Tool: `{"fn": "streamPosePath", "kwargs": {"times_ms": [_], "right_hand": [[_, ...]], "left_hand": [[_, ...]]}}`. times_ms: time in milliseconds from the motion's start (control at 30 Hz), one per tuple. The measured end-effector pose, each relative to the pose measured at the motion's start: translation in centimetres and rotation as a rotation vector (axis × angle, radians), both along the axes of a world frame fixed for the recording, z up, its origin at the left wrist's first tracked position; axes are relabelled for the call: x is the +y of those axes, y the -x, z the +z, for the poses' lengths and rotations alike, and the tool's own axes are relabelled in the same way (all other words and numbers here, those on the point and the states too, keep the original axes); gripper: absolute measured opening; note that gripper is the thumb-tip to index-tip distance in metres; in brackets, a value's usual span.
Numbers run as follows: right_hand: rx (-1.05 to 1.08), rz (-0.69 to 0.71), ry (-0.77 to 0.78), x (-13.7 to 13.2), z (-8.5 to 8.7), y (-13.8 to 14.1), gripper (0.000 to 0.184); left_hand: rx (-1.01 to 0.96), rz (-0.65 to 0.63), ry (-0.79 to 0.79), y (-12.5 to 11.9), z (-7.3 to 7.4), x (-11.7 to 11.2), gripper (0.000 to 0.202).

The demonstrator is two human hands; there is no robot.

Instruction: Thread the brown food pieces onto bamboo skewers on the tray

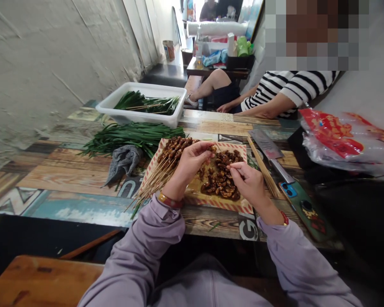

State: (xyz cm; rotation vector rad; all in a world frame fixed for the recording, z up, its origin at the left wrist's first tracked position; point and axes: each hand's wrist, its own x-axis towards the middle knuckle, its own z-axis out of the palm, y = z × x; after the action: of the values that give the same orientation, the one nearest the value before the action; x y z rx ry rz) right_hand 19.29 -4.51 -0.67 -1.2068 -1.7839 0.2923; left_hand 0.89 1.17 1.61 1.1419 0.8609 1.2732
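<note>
My left hand [192, 160] is closed in a pinch on a small brown piece [213, 149], held over a red-and-white checked tray [211, 200]. My right hand [246, 181] is closed too, fingers pinched together over the loose brown pieces [222, 181]; it seems to hold a thin skewer, though I cannot make it out. Finished skewers [166, 164] lie in the tray's left half, sticks pointing toward me.
Bare bamboo sticks [264, 168], a cleaver [270, 151] and a phone [302, 209] lie right of the tray. Green chives [131, 136] and a grey cloth [124, 160] lie left, a white tub [141, 104] behind. A person in a striped top [294, 87] sits opposite. Plastic bags [342, 140] at right.
</note>
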Motion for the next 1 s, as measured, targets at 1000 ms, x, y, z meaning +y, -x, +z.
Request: {"fn": "streamPosePath", "kwargs": {"times_ms": [1000], "right_hand": [[-0.069,0.055,0.079,0.08,-0.88,-0.12,0.017]], "left_hand": [[-0.136,-0.023,0.045,0.22,-0.18,0.00,0.025]]}}
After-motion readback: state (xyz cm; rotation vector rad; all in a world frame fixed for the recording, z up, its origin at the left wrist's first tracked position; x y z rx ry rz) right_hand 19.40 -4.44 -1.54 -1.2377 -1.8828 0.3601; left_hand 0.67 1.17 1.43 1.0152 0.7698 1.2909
